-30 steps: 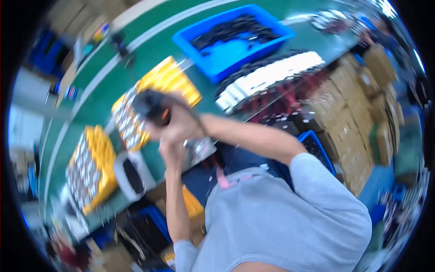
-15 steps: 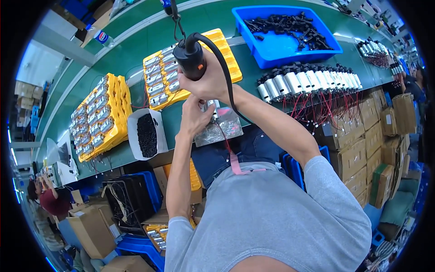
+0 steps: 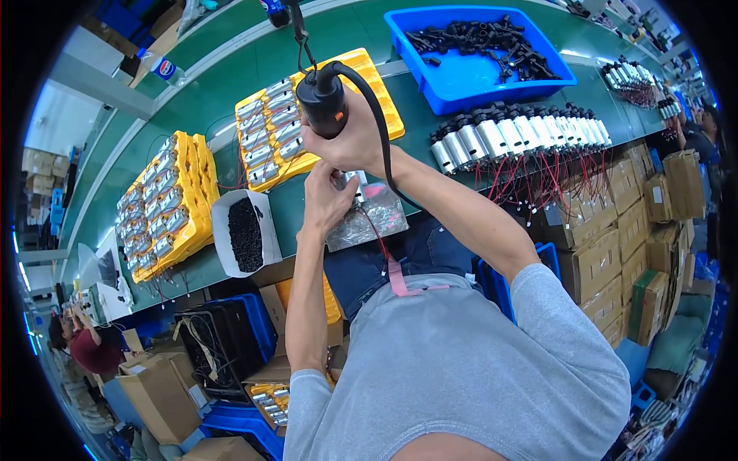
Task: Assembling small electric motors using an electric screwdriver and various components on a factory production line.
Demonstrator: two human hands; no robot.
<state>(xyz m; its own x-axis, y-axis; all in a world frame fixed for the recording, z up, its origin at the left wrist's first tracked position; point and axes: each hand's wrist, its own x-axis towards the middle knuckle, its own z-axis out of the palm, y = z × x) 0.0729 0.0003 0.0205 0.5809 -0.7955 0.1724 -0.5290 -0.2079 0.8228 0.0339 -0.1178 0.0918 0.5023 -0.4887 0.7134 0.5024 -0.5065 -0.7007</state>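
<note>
My right hand [image 3: 356, 137] is wrapped round a black electric screwdriver [image 3: 323, 106], which hangs from a metal hook and trails a black cable. Its lower end is hidden behind my hands. Just below, the fingers of my left hand [image 3: 327, 198] grip a small silver motor [image 3: 356, 184] with red wires running toward my lap. The motor rests over a block wrapped in clear plastic [image 3: 373, 223] at the bench's near edge. A white box of small black screws [image 3: 246, 234] stands left of my left forearm.
Yellow trays of silver motors [image 3: 181, 238] [image 3: 261, 180] lie left and ahead. A blue bin [image 3: 430, 96] of black plastic parts stands at the back right. Before it, motors with black ends [image 3: 500, 138] line up, red wires hanging over the edge. Cardboard boxes [image 3: 600, 246] are stacked right.
The view has shifted slightly, so the bench items sit a little differently in the picture. Both hands keep the same grips on the screwdriver and the motor.
</note>
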